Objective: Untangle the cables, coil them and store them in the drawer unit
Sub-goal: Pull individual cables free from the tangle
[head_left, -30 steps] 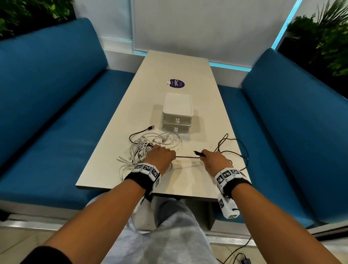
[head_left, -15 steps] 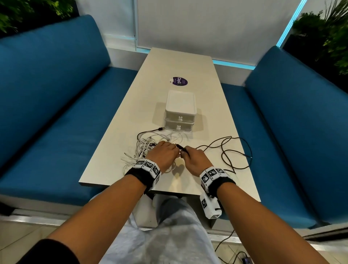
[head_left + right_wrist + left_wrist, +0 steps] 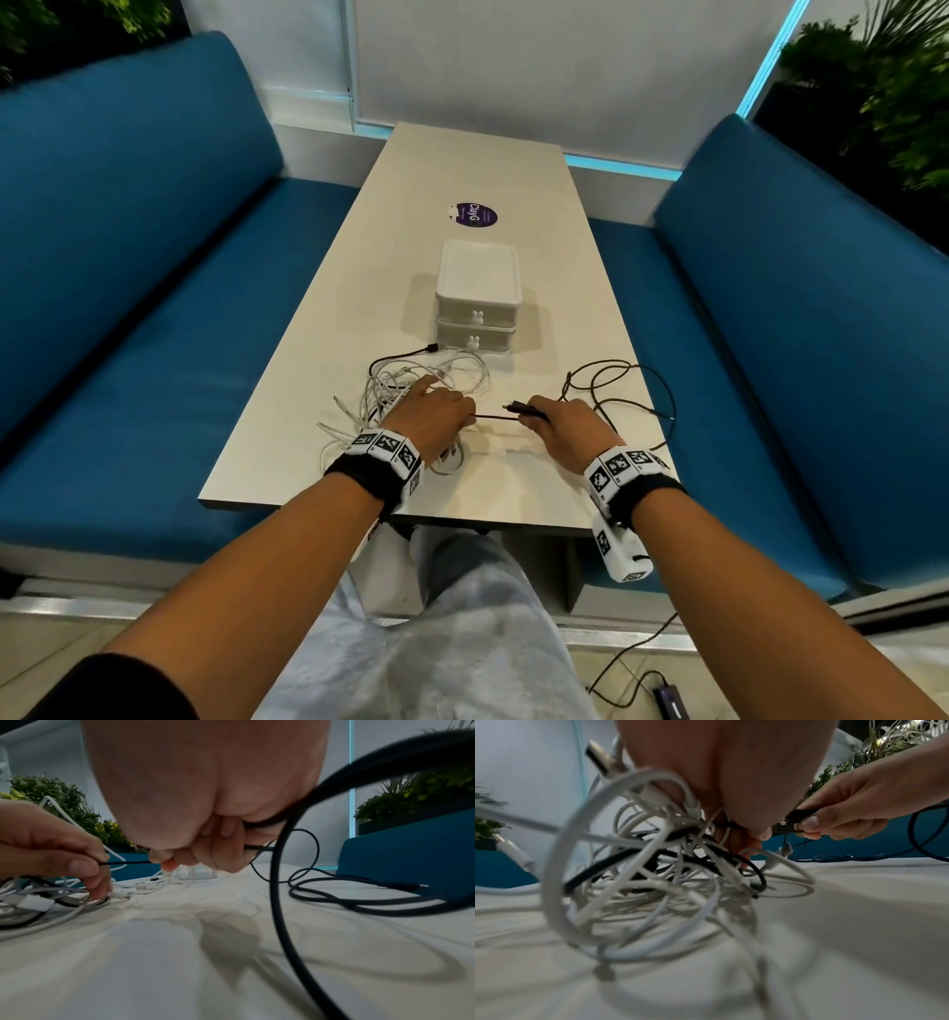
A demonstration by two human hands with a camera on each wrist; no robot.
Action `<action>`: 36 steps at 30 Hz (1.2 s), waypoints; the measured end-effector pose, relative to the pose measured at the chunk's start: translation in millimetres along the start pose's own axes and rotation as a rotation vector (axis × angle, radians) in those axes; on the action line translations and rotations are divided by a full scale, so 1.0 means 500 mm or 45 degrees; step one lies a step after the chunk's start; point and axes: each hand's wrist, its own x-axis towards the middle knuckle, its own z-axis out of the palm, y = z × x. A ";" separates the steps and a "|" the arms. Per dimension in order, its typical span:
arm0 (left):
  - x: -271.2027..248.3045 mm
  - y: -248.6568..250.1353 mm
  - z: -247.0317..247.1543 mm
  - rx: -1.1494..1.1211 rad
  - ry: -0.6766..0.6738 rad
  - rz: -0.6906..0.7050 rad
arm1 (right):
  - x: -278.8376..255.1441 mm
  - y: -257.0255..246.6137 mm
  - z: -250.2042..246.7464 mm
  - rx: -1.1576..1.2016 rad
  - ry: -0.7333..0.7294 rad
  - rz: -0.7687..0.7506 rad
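Observation:
A tangle of white cables (image 3: 405, 385) with a second black lead threaded through lies on the table (image 3: 513, 488), left of centre. My left hand (image 3: 462, 417) rests on this tangle (image 3: 634, 874) and pinches a thin black cable (image 3: 493, 417) between thumb and fingers. My right hand (image 3: 534, 419) grips the same black cable (image 3: 123, 862) just behind its plug (image 3: 518, 408), and the short stretch between both hands is straight. The rest of it lies in loose loops (image 3: 616, 390) to the right. The white two-drawer unit (image 3: 477, 298) stands behind, both drawers closed.
A purple round sticker (image 3: 475, 215) is on the table beyond the drawer unit. Blue benches (image 3: 128, 308) flank the table on both sides. The black loops reach the table's right edge (image 3: 662, 426). A black adapter (image 3: 667, 701) lies on the floor.
Half a second ago my hands were close together; now the right hand has drawn away to the right, and a short length of black cable runs straight between them.

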 end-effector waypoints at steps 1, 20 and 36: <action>-0.002 -0.001 -0.001 0.006 0.028 -0.003 | 0.000 0.007 -0.001 -0.006 0.001 0.012; -0.004 0.016 -0.018 0.011 0.022 -0.188 | 0.030 -0.102 0.055 0.069 0.022 -0.027; -0.033 -0.015 0.008 0.002 0.102 -0.107 | 0.035 -0.057 0.022 -0.003 -0.048 0.048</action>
